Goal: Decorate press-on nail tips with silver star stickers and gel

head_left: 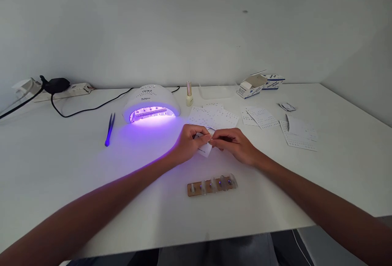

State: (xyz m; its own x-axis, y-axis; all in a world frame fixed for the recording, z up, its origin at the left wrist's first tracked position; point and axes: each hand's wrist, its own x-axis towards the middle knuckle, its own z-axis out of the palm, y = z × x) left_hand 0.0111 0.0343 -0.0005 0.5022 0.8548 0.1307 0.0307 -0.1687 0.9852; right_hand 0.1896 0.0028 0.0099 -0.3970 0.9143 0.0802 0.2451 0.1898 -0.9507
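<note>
Both of my hands meet above the middle of the table, pinching a small white alcohol pad packet with dark print. My left hand has its thumb and fingers closed on the packet's upper part. At the packet's upper right edge, my right hand pinches with thumb and forefinger. Whether the packet is torn cannot be made out. Nearer to me lies a brown strip with several clear nail tips standing on it. Just behind the hands are spread white sticker sheets.
A white nail lamp glows purple at the back left, with tweezers beside it. A polish bottle and clear tray stand behind. Rightward are an opened box, more sheets and small packets. A black cable runs left.
</note>
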